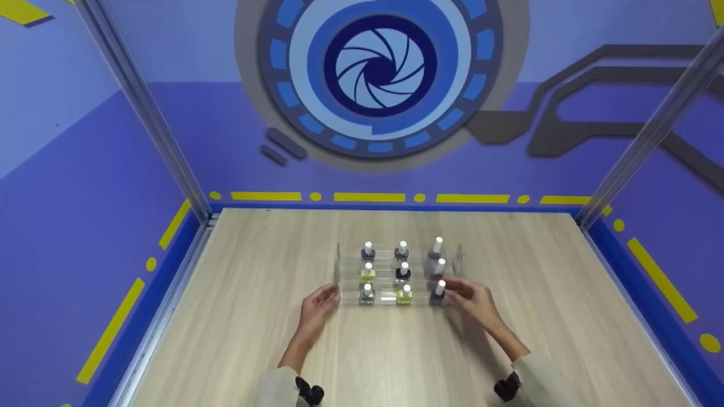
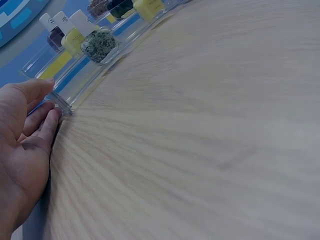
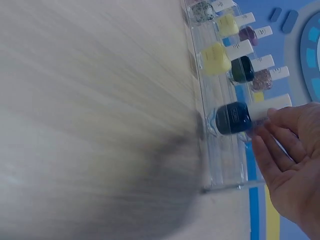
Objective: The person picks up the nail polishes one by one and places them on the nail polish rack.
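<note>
Centrally on the desk (image 1: 237, 339), a clear tiered rack (image 1: 396, 282) is seen, loaded with nine small nail polish bottles in three stepped rows. The left hand (image 1: 319, 308) is laid against the rack's left end wall, its fingers (image 2: 42, 122) straight and relaxed, touching the lower corner of the plastic without curling round it. The right hand (image 1: 472, 299) is held at the right end, fingers loosely extended beside the white cap of the dark blue bottle (image 3: 233, 118) on the front step; whether that cap is actually pinched cannot be told.

The rack is judged to be stiff, light, smooth acrylic, likely slippery and prone to cracking if squeezed hard. The bottles appear to stand loose, so they would probably topple or slide if the rack were tilted. A hold is best taken low on both end walls, with even inward pressure and the rack kept level. The glass bottles are judged small, dense and breakable.
</note>
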Tool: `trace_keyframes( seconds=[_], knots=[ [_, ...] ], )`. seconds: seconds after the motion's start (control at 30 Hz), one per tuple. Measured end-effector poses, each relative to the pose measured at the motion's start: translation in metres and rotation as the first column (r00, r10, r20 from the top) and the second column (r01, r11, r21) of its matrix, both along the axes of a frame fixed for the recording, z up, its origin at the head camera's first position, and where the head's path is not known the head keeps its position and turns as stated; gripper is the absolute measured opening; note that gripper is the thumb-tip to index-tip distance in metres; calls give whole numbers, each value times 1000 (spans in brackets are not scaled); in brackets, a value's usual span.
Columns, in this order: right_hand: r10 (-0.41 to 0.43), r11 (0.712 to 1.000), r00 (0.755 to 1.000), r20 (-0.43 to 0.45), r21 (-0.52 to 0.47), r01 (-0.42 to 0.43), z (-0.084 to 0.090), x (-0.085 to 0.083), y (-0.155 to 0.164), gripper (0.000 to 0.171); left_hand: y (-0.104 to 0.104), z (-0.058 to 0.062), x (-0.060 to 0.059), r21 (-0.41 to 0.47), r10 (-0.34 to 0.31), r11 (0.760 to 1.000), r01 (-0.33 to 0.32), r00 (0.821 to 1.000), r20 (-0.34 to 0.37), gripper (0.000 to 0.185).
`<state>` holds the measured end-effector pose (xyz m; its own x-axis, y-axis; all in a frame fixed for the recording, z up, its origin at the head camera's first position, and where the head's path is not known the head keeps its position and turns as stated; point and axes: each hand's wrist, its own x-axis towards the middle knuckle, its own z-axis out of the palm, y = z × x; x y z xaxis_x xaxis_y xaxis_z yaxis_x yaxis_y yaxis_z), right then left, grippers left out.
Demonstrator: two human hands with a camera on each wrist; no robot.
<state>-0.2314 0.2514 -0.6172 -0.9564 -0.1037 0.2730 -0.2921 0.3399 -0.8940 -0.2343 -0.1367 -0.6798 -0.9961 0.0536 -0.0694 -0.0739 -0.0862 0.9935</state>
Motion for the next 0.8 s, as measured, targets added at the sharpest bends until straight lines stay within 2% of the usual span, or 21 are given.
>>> trace_keyframes(
  seconds=[0.17, 0.3, 0.4, 0.5, 0.57, 0.63, 0.73, 0.8],
  knots=[
    [-38, 999, 998, -57, 18, 40, 6, 1, 19, 23, 0, 1, -6, -20, 15, 1000, -16, 1000, -4, 47],
    [-107, 989, 991, -79, 91, 114, 8, 4, 39, 22, -1, 1, -9, -25, 12, 1000, -12, 1000, -1, 46],
    [-143, 965, 980, -138, 199, 169, 10, 6, 55, 29, -3, 5, -12, -36, -21, 999, 21, 1000, -4, 47],
    [-137, 930, 964, -227, 306, 204, 11, 4, 71, 44, -10, 14, -14, -147, -69, 987, 63, 997, -36, 47],
    [-119, 903, 952, -283, 368, 222, 12, 3, 81, 55, -19, 23, -15, -268, -85, 961, 64, 994, -68, 46],
    [-100, 883, 943, -317, 410, 231, 13, 2, 90, 62, -32, 33, -16, -381, -93, 923, 48, 991, -100, 50],
    [-107, 844, 935, -338, 466, 266, 17, 1, 102, 69, -54, 45, -15, -509, -75, 861, 1, 989, -125, 68],
    [-124, 822, 935, -332, 493, 285, 21, 0, 109, 71, -69, 50, -16, -591, -62, 806, -39, 987, -149, 84]
  ],
)
